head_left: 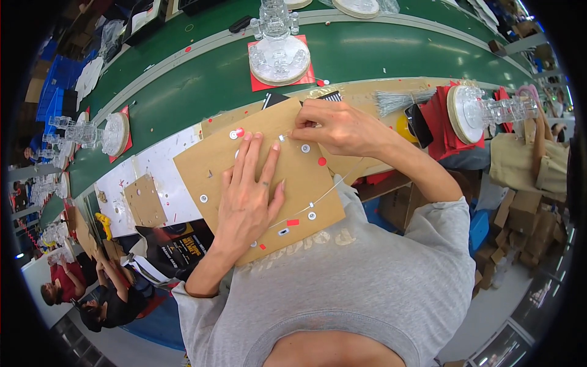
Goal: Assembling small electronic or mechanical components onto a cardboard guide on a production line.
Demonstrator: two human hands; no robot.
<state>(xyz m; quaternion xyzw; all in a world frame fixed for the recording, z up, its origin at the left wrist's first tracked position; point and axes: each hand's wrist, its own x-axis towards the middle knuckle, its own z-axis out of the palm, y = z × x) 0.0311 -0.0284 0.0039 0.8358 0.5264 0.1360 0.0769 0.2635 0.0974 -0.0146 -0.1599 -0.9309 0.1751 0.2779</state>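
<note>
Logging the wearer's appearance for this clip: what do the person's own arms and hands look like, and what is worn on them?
Both forearms are bare; the left hand and right hand wear no gloves. Short grey T-shirt sleeves end above the elbows. A small dark mark shows on one left finger; whether ink or a ring cannot be told. No watch or bracelet visible.

A factory assembly line — a long green conveyor belt [202,85] carries clear plastic lamp parts [279,52], workers seated alongside.
</note>
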